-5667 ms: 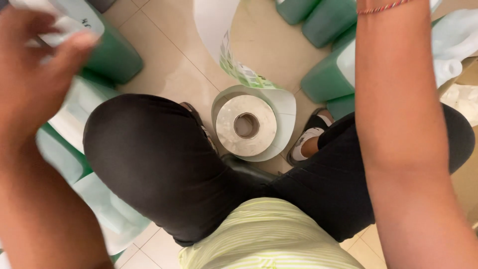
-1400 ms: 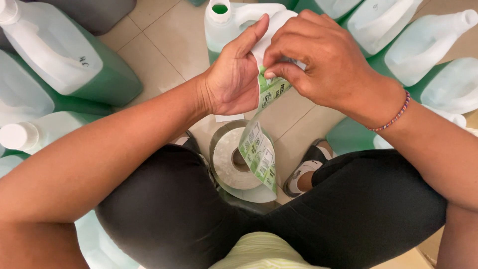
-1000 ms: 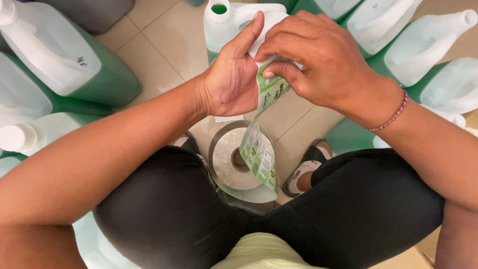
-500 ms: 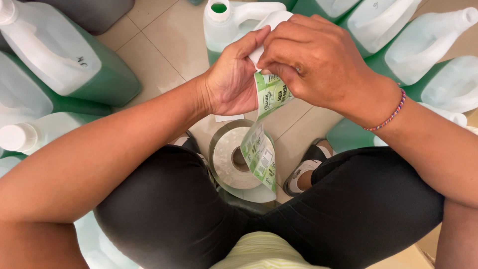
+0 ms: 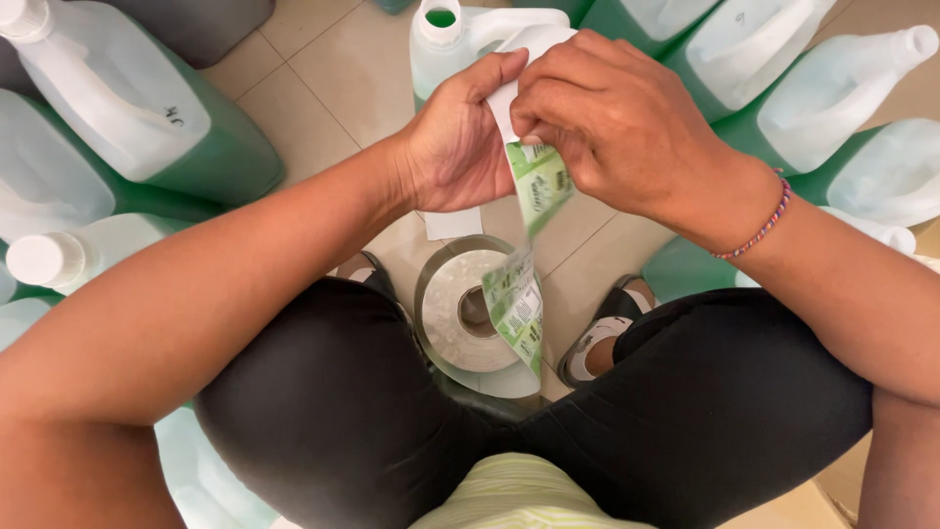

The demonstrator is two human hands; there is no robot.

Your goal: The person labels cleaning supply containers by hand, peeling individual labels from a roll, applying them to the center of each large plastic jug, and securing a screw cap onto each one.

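We hold both hands close together above the floor, in front of an uncapped jug (image 5: pixel 460 44) of green liquid. The left hand (image 5: pixel 455 147) pinches the white backing strip (image 5: pixel 504 103) between thumb and fingers; its grip is narrow and closed on the strip. The right hand (image 5: pixel 612 122) sits just beside it, touching the left fingertips, with its grip closed on the green printed label (image 5: pixel 539 186) at the label's upper edge. The label hangs partly off the strip and appears blurred.

Below the hands, the strip runs down to the label roll (image 5: pixel 475 313), which lies flat on the tiled floor (image 5: pixel 333 69) between our knees. Further green labels (image 5: pixel 517 309) show on the hanging length of strip, in front of the roll.

A beaded bracelet (image 5: pixel 759 225) circles the right wrist. Capped and uncapped jugs of green liquid (image 5: pixel 137 118) lie and stand around us on the left and right sides. A sandalled foot (image 5: pixel 597 338) rests just beside the roll.
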